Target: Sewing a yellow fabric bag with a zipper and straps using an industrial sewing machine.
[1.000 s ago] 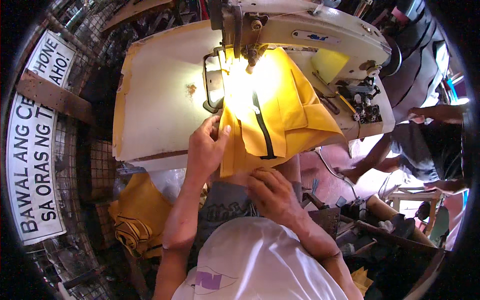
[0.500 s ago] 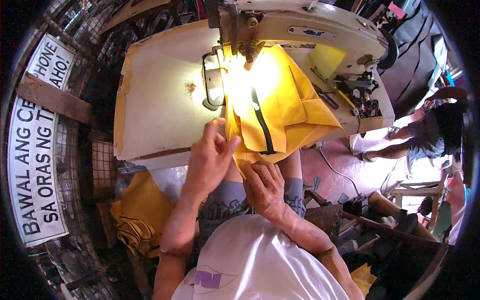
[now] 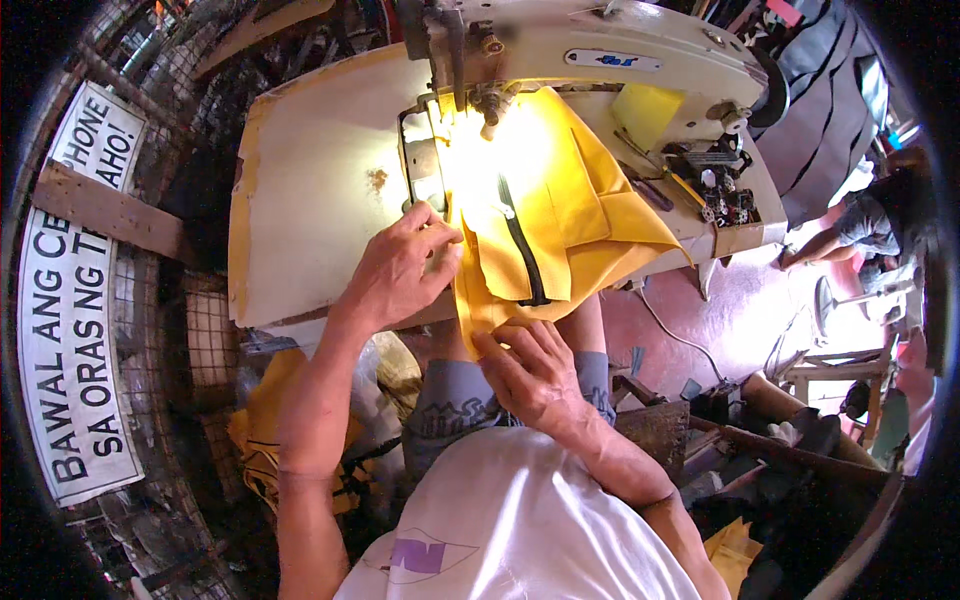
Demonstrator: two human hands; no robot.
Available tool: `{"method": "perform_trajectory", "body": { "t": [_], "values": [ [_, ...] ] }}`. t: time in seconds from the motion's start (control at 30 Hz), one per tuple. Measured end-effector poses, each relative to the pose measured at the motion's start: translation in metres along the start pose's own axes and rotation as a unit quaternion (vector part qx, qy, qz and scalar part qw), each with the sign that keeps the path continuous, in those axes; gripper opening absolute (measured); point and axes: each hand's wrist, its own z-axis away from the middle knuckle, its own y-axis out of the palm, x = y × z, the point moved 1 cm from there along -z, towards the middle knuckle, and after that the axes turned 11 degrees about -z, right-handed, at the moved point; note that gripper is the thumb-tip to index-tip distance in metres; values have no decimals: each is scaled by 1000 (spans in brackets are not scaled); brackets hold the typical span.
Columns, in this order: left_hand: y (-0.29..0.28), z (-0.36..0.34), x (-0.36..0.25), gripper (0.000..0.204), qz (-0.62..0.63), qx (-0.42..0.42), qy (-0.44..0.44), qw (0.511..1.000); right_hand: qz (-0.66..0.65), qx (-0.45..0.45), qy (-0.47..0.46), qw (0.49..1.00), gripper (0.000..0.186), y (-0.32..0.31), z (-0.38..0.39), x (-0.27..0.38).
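A yellow fabric piece (image 3: 580,210) with a black zipper (image 3: 520,245) lies on the sewing table (image 3: 310,200), running under the needle head of a cream sewing machine (image 3: 600,50) lit by a bright lamp. My left hand (image 3: 400,270) rests on the table edge and pinches the fabric's left edge. My right hand (image 3: 535,375) holds the fabric's lower end where it hangs off the table over my lap.
A heap of yellow fabric (image 3: 265,430) lies low at the left. A white sign (image 3: 70,300) hangs on wire mesh at far left. Small tools and thread parts (image 3: 715,190) sit on the table's right end. Another person (image 3: 870,225) bends at far right.
My left hand has moved up and left onto the table edge, its elbow swinging outward. My right hand slid slightly along the fabric's lower end. The person at right moved farther away.
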Motion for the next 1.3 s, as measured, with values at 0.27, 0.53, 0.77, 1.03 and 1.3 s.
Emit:
{"method": "perform_trajectory", "body": {
  "t": [0.27, 0.53, 0.77, 1.03, 1.3],
  "values": [
    [30, 14, -20, 26, 101, -109, -242, 959, 77, 80, 84, 990, 76, -43, -43, -44],
    [44, 23, -32, 54, 280, -74, -334, 897, -90, 108, 215, 966, 53, -30, -68, -82],
    [60, 31, -37, 37, 437, -76, -351, 825, -122, 148, 131, 973, 31, -38, -78, -87],
    [72, 36, -50, 32, 526, -91, -359, 765, -78, 295, 64, 950, 42, -46, -94, -102],
    [72, 40, -56, 30, 569, -96, -386, 720, -44, 296, -96, 949, 36, -36, -95, -111]
  ]
}}
